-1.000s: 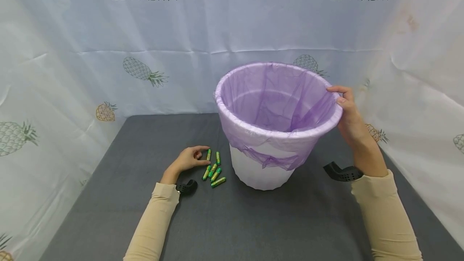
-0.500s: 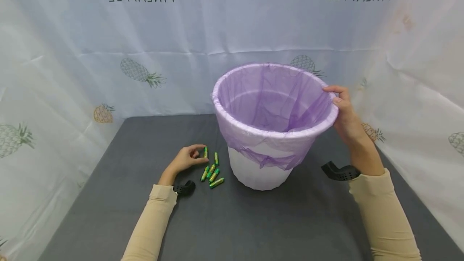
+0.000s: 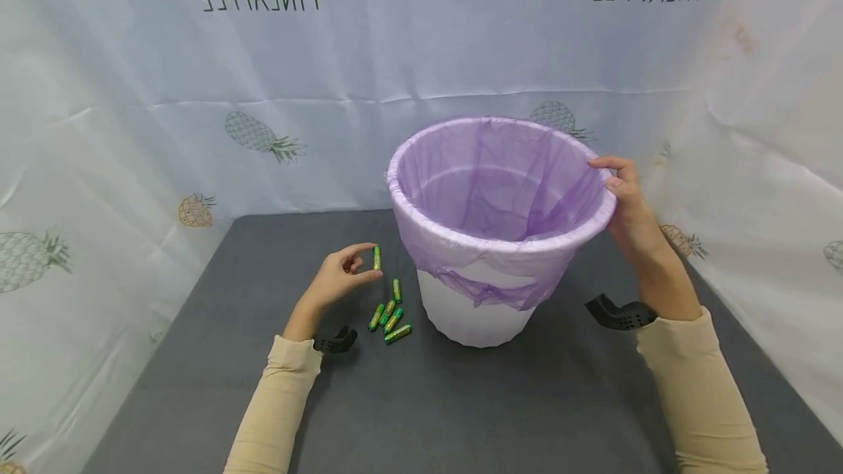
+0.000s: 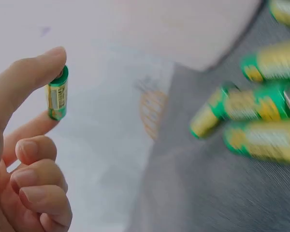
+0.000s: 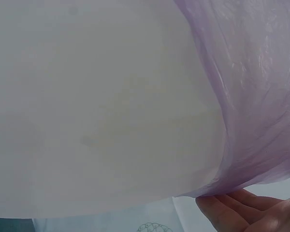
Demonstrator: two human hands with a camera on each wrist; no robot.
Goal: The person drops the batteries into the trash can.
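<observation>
Between thumb and index finger, my left hand (image 3: 334, 278) pinches a green and yellow battery (image 3: 377, 258) by its two ends, raised off the table. The left wrist view shows this battery (image 4: 58, 94) close up, with the other fingers curled below it. Several more batteries (image 3: 393, 319) lie on the table just right of the left hand. My right hand (image 3: 631, 205) grips the right rim of a white trash can (image 3: 470, 320), lined with a purple bag (image 3: 487, 287) folded over its rim. In the right wrist view, fingers (image 5: 251, 210) lie against the bag's outer side.
The dark grey table (image 3: 527, 415) stands against a white curtain (image 3: 349, 50) printed with pineapples. The trash can occupies the table's back middle, directly right of the loose batteries. Black wrist mounts (image 3: 622, 313) sit at both cuffs.
My left hand has lifted one battery away from the group, up and slightly farther back. The right hand keeps its hold on the rim, and the trash can stays in place.
</observation>
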